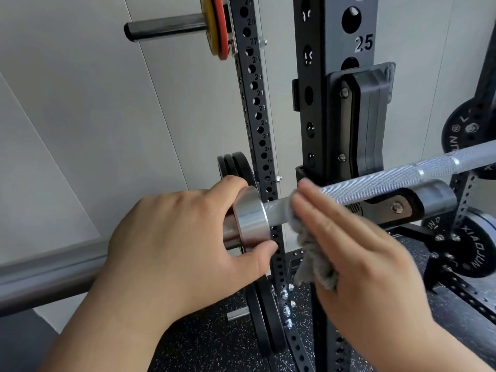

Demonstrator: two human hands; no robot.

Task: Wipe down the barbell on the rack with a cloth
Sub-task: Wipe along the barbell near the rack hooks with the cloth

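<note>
A steel barbell (pixel 381 181) lies across the black rack, its knurled shaft running from the collar up to the right. My left hand (pixel 174 242) grips the shiny collar (pixel 251 216) and the sleeve end, fingers curled over the top and thumb underneath. My right hand (pixel 357 253) holds a grey cloth (pixel 314 261) against the shaft just right of the collar, with its fingers straight and pressing the cloth on the bar. Part of the cloth hangs below the bar. The bar's sleeve (pixel 45 277) stretches out to the lower left.
The rack upright (pixel 341 30) with its black J-hook (pixel 367 116) stands right behind the bar. A safety arm (pixel 429 200) runs under the shaft. Black weight plates (pixel 236 167) hang on pegs, with coloured plates (pixel 217 25) higher up. Speckled rubber floor below.
</note>
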